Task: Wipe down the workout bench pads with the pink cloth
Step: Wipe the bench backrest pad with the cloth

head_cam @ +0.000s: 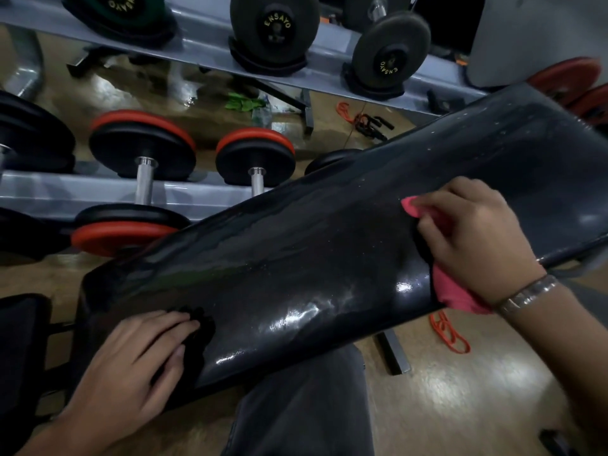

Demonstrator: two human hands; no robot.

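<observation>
A long black bench back pad (296,258) runs diagonally from lower left to upper right, glossy and wet-looking. My right hand (470,238) presses the pink cloth (457,294) onto the pad's right part; cloth pokes out above my fingers and below my wrist. My left hand (138,360) rests flat on the pad's lower left end, fingers spread, holding nothing. A second black seat pad (19,343) sits at the far left edge, partly cut off.
A grey dumbbell rack (98,189) with black and red dumbbells (141,149) stands behind the bench. Orange resistance bands (447,334) lie on the wooden floor under the bench, by its metal foot (393,353). My dark trouser leg (302,409) is below the pad.
</observation>
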